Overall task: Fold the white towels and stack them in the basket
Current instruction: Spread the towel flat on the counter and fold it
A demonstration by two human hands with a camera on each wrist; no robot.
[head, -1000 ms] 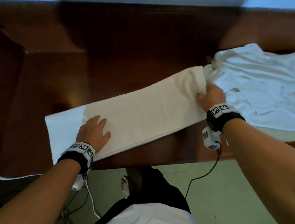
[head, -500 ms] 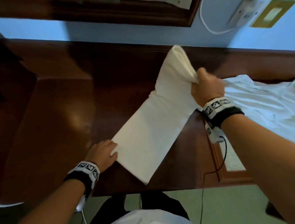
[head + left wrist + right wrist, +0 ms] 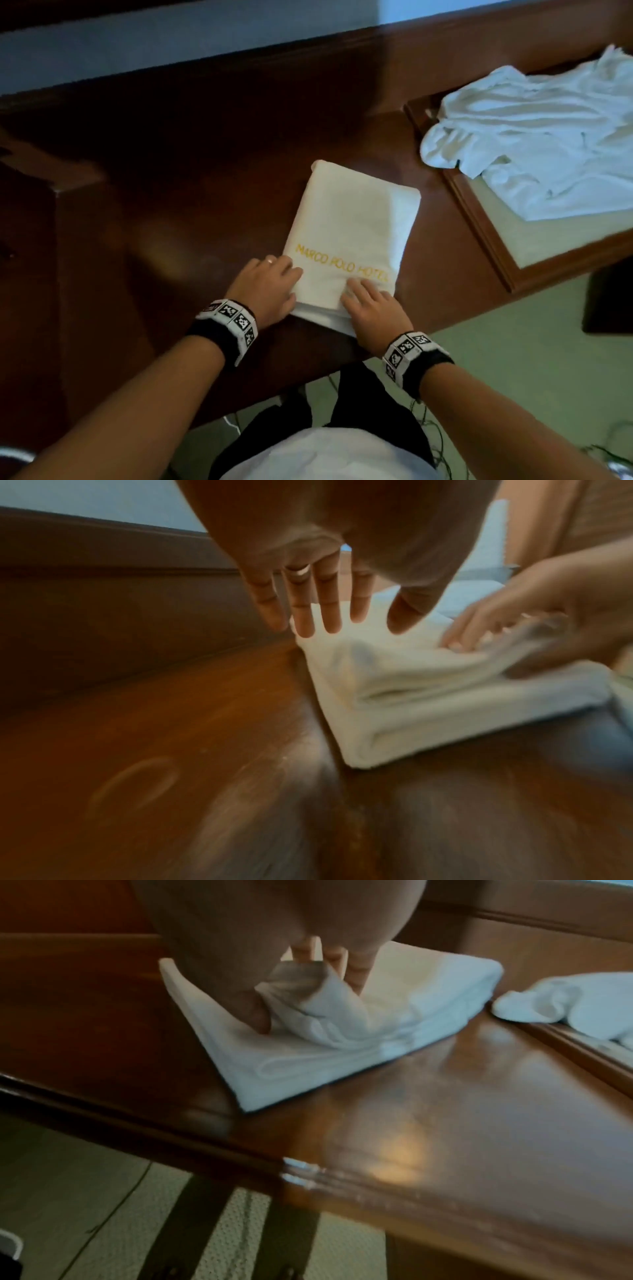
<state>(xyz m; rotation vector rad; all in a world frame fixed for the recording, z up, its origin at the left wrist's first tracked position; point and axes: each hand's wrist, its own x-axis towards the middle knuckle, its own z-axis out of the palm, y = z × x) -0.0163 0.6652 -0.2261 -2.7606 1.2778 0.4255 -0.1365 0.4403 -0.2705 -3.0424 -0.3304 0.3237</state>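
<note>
On the desk (image 3: 205, 192), left hand (image 3: 267, 287) flat; right hand (image 3: 274, 969) seemingly pinches the towel (image 3: 352, 236) underneath.

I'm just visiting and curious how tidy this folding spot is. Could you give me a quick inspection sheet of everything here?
Surface: dark polished wooden desk, glossy, with a framed inset panel on the right.
Job's things: folded towel with yellow lettering lies flat near the front edge; no basket seen.
Clutter: crumpled white towels heaped on the inset panel.
Grippers: left hand rests with straight fingers at the towel's left edge; right hand pinches a bunched layer at its near corner.
Cables: thin wires hang under the right wrist, over the floor.
Surroundings: pale blue wall, green floor.
</note>
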